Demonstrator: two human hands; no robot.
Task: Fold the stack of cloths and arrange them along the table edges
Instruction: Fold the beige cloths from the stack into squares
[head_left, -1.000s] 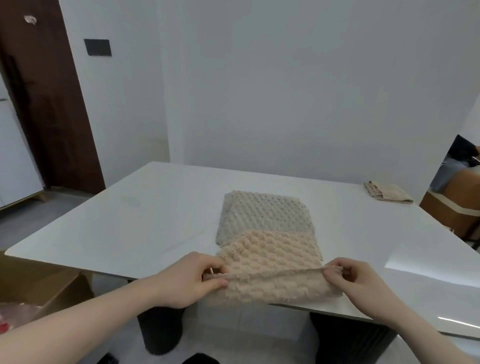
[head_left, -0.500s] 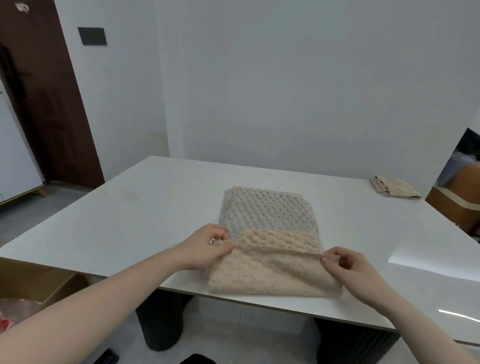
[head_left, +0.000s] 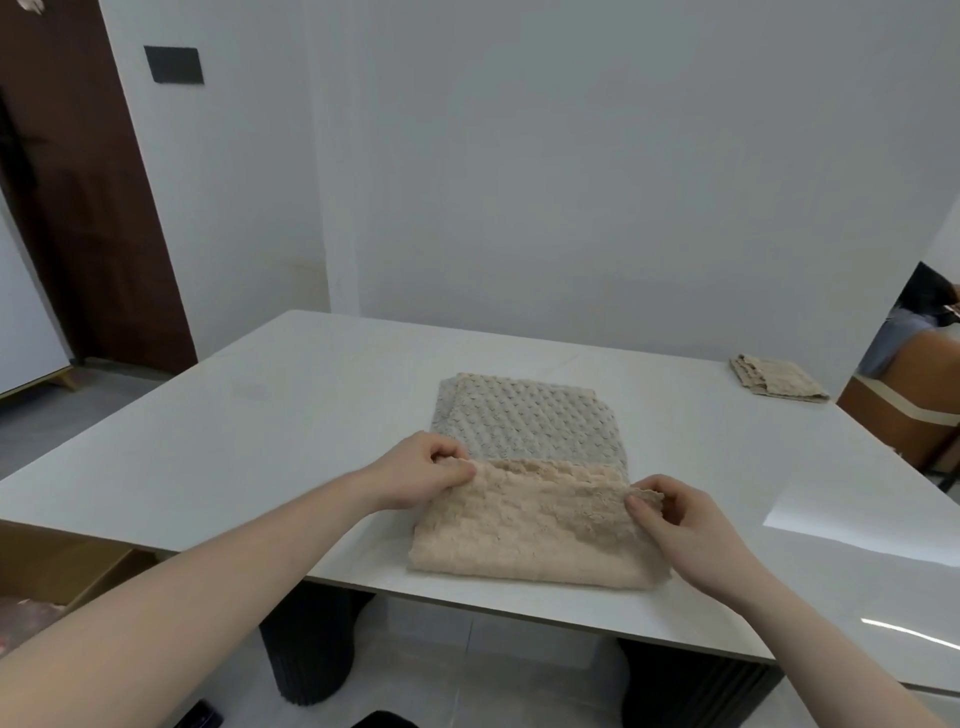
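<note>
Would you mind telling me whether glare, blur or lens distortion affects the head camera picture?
Head view: a bright patch of glare lies on the table at its right side, with a thin streak nearer the front edge; wide-angle distortion bends the door frame and stretches the forearms; the pink cloth and both hands look slightly soft, while the folded cloth at the far right edge stays legible.

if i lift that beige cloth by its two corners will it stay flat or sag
Likely sag: the beige cloth is already bent over itself where the left hand and right hand pinch it. It looks light and plush, so probably not slippery on the table.

Both hands (head_left: 423, 475) (head_left: 680, 525) forward, fingers apparently pinching
</note>
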